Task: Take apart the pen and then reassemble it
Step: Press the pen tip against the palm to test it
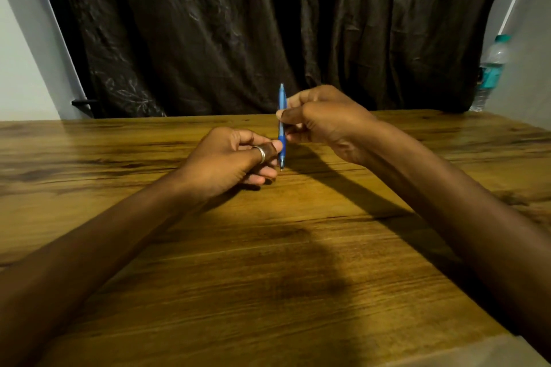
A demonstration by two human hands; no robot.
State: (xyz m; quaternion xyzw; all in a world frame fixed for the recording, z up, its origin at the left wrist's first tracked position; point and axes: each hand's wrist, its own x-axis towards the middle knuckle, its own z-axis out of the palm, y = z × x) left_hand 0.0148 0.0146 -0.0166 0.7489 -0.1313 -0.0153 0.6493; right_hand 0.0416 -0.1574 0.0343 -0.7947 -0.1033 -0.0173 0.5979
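Note:
A blue pen (282, 128) stands upright over the wooden table (268, 262), its tip pointing down close to the tabletop. My right hand (325, 122) pinches the pen's upper barrel between thumb and fingers. My left hand (235, 158), with a silver ring on the thumb, grips the lower grip section near the tip. The pen looks whole, with no separate parts visible on the table.
A dark curtain (253, 27) hangs behind the table's far edge. A clear water bottle (490, 71) with a teal label stands at the far right corner by the wall. Shadows of my arms fall across the tabletop.

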